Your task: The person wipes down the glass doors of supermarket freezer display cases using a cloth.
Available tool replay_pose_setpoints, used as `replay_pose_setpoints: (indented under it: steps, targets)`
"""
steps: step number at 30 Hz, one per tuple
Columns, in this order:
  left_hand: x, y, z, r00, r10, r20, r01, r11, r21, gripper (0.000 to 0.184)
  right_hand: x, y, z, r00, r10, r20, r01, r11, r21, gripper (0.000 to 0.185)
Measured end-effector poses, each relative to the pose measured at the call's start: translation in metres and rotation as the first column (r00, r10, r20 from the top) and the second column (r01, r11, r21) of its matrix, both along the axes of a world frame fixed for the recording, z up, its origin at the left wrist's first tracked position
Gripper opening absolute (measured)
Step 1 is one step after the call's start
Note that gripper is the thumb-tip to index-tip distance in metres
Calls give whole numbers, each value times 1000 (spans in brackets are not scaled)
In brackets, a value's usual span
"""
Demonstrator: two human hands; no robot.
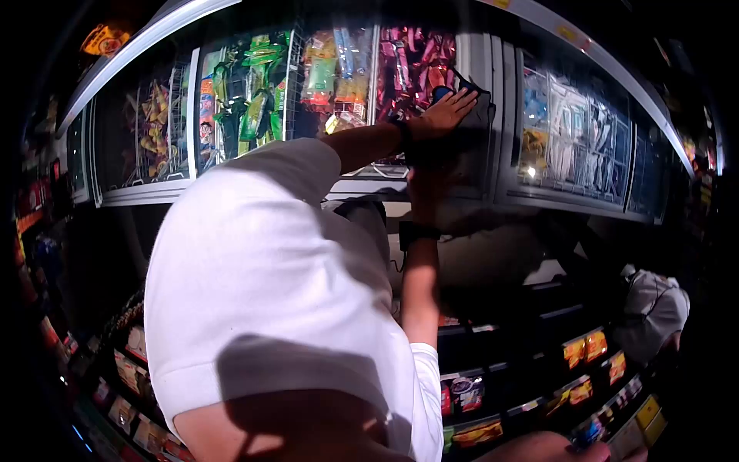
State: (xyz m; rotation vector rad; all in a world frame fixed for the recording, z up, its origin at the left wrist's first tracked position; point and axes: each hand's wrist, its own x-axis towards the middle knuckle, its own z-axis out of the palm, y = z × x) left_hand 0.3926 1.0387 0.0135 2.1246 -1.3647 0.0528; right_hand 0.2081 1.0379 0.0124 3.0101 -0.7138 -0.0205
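Observation:
My left hand [450, 112] lies flat with fingers stretched out at the right end of a chest freezer's glass top [331, 92]. A dark shape [479, 115] shows around its fingers; I cannot make out what it is. Below it, my right hand [425, 185] reaches up to the freezer's front edge, in deep shadow, so its fingers are hidden. Dark bands circle both wrists. Under the glass near my left hand are pink-wrapped packs [412, 65]. Further left lie pale bagged items [335, 69] and green packs [262, 92].
A second glass-topped freezer section [573, 131] with pale packs stands to the right. Wire dividers [292, 77] split the left one. Shelves with yellow packets [585, 349] run along the lower right. Another person in a light top [654, 312] is at the right.

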Motion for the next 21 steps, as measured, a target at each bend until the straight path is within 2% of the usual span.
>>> replay_pose_setpoints:
  steps: [1, 4, 6, 7, 9, 10, 12, 13, 14, 15, 17, 18, 19, 21]
  targets:
    - [-17, -5, 1, 996, -93, -7, 93, 994, 58, 59, -27, 3, -34, 994, -1, 106, -7, 997, 80, 82]
    - [-58, -6, -9, 979, -200, 43, 202, 979, -41, 59, -44, 29, -3, 981, -157, 111, 148, 985, 87, 85]
    - [-74, 7, -15, 953, -291, -85, 284, 955, -89, 60, -60, 43, 5, 989, -139, 48, 130, 980, 152, 84]
    - [-82, 9, -30, 963, -269, -27, 268, 963, -30, 62, -64, 49, 10, 983, -169, 67, 158, 977, 144, 84]
    - [-98, 34, -22, 946, -263, -188, 243, 962, -122, 58, -69, 60, 17, 997, -83, 4, 83, 996, 34, 76]
    - [-102, 48, -20, 947, -274, -169, 256, 959, -124, 58, -67, 65, 14, 995, -94, 22, 93, 995, 28, 76]
    - [-113, 78, -15, 951, -309, -2, 308, 946, -99, 55, -66, 73, 6, 967, -109, 229, 72, 984, 162, 75]
    - [-120, 97, -13, 950, -312, 7, 311, 945, -96, 55, -72, 75, 9, 952, -42, 303, -21, 979, 201, 71]
    - [-130, 119, 1, 941, -221, -254, 199, 974, -110, 53, -75, 81, -5, 969, 2, 246, -13, 999, 44, 67]
    - [-139, 141, 15, 857, -115, -502, 82, 993, -87, 51, -75, 88, -14, 983, 38, 179, -18, 994, -109, 63]
    - [-150, 182, 33, 822, -25, -569, 52, 998, 32, 50, -73, 97, 27, 997, 3, 81, -11, 996, 94, 54]
    - [-148, 200, 14, 878, -13, -478, 115, 976, 185, 51, -76, 100, 22, 934, -52, 355, 11, 993, 117, 47]
    - [-156, 215, 24, 932, -17, -361, 111, 964, 242, 54, -79, 100, 21, 949, -61, 310, 22, 992, 127, 50]
    - [-164, 234, 43, 944, 29, -328, 97, 927, 362, 60, -80, 103, 22, 959, -83, 270, 62, 994, 86, 56]
